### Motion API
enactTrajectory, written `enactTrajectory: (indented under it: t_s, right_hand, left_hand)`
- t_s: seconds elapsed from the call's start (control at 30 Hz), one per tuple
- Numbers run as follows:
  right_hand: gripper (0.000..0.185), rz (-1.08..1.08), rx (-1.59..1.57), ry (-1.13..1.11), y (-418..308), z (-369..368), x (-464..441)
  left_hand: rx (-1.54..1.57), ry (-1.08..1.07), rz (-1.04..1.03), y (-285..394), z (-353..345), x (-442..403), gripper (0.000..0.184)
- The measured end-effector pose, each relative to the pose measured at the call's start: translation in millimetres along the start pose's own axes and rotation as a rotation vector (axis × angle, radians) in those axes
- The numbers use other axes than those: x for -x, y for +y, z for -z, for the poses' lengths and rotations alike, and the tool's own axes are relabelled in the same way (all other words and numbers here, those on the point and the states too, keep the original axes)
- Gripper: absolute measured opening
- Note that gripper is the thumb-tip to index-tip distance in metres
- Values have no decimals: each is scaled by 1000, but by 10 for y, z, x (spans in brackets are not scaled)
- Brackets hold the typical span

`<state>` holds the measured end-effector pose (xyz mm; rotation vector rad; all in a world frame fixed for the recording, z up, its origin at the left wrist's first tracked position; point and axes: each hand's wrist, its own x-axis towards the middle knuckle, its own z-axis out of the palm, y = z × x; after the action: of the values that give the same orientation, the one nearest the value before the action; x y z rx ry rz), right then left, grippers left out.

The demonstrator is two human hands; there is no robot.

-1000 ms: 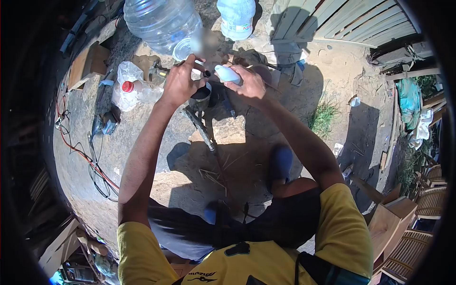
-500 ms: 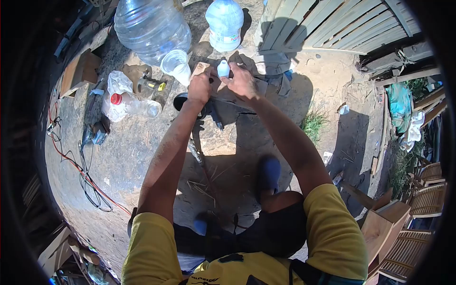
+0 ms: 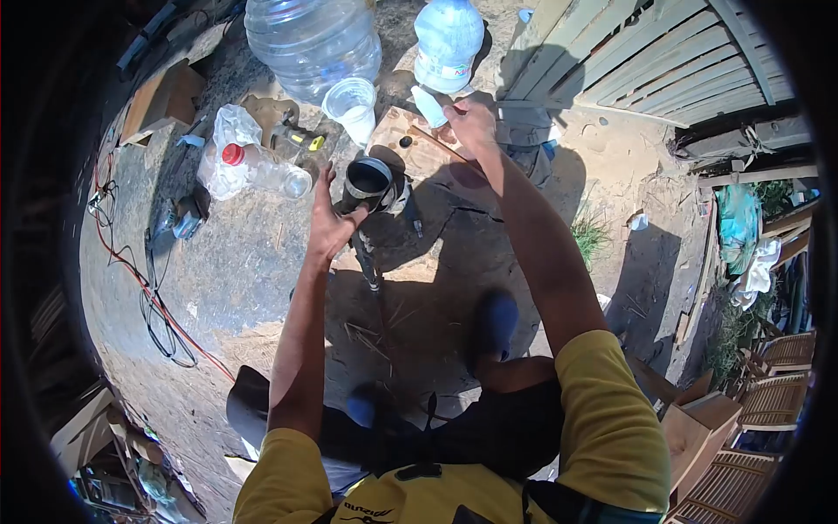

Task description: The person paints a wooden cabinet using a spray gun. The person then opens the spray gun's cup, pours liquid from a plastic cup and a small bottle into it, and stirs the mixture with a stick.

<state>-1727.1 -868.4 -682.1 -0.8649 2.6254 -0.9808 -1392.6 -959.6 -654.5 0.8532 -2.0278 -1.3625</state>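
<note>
My left hand is beside a spray gun with an open, dark cup. Its fingers are spread on the cup's left side, and the thumb lies close to or against the lower rim. A small white bottle is tilted in my right hand, whose fingers close around its lower end. Beneath that hand lies a wooden board with a dark round hole or spot and a thin stick across it. The spray gun's handle points toward me, joined to a hose.
A clear plastic cup leans behind the board, near a large clear jug and a bluish bottle. At left lie a red-capped bottle, a wooden box and cables. Slatted panels stand at the upper right.
My left hand has left the board and moved down and left to the spray gun cup. The white bottle, upright between both hands before, is now tilted in my right hand alone.
</note>
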Motion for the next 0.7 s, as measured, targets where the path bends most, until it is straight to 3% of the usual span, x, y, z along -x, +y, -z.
enactTrajectory:
  t_s: [0.07,0.1,0.17,0.2,0.23,0.27,0.37,0.47,0.6,0.67,0.7]
  right_hand:
    - [47,16,-104,47,223,-22,-38]
    - [47,24,-137,63,245,33,-33]
    - [49,123,91,65,45,401,390]
    - [49,147,229,-89,-17,554,603]
    - [48,174,368,-241,-42,674,792]
    - [48,188,370,-244,0,721,928]
    - [47,331,478,-176,319,586,1099]
    - [41,404,493,-129,481,535,1113]
    - [19,305,151,-251,-208,1254,1402]
    - [10,579,25,-137,-855,1783,1659]
    - [10,585,90,-151,-1142,2025,1784]
  left_hand:
    - [390,-199,228,-82,-14,12,111]
    - [455,-268,125,-184,-62,3,106]
    - [410,-253,55,-433,-163,-11,106]
    - [356,-241,-24,-495,-181,-30,106]
    - [720,-217,141,-485,-210,-8,102]
    - [722,-203,137,-498,-192,-40,102]
    - [-21,-83,-15,-446,-48,-48,85]
    - [105,-113,4,-168,86,85,86]
    - [79,-95,-36,169,250,297,90]
    - [21,-72,-49,298,306,382,92]
    - [13,-64,-81,338,318,421,93]
